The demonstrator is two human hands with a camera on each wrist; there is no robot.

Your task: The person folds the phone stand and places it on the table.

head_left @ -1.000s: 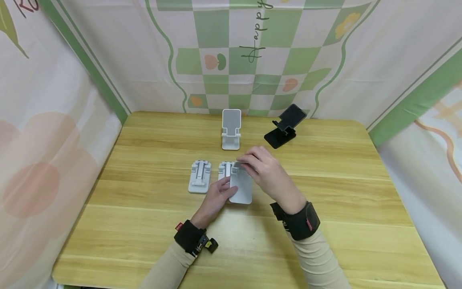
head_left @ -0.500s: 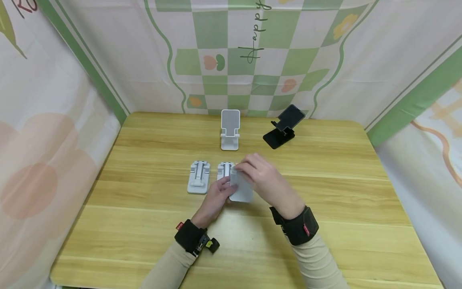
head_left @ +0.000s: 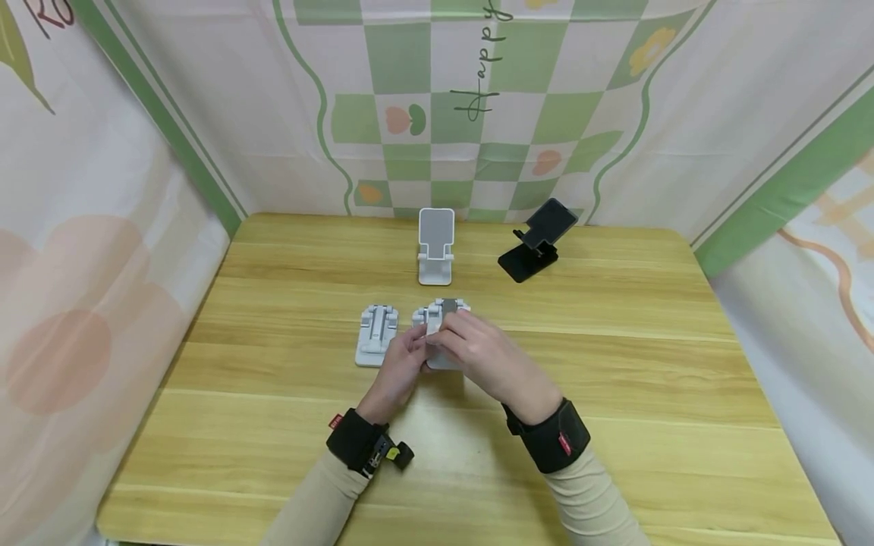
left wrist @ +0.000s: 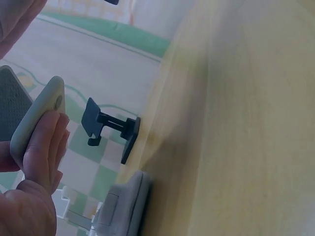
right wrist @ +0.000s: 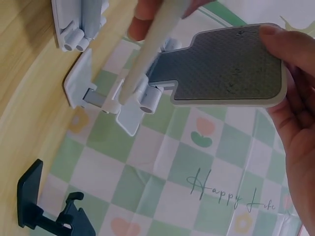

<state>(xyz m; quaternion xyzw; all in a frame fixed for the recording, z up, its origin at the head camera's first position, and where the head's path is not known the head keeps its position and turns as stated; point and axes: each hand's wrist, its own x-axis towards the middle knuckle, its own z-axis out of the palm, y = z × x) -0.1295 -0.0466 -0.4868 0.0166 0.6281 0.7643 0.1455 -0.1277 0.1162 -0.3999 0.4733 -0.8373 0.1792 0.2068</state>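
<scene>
Between both hands is a white folding phone stand with a grey padded plate point(right wrist: 226, 69), its plate swung out at an angle from its base. My left hand point(head_left: 396, 375) holds the base point(left wrist: 42, 110) by its edge, fingers along the underside. My right hand point(head_left: 488, 360) pinches the far end of the padded plate between thumb and fingers, seen in the right wrist view. In the head view, the right fingers hide much of the stand. A second white stand point(head_left: 419, 315), folded, lies just behind, partly covered. Another folded white stand point(head_left: 376, 337) lies left of it.
An unfolded white phone stand point(head_left: 436, 235) stands farther back on the wooden table point(head_left: 300, 455). To its right is an unfolded black phone stand point(head_left: 549, 226), turned at an angle. A patterned cloth point(head_left: 526, 114) hangs behind the table's rear edge.
My right hand has moved slightly left and toward me with the plate. The held stand has tilted, so its hinge and grey pad now show. The other stands stay put.
</scene>
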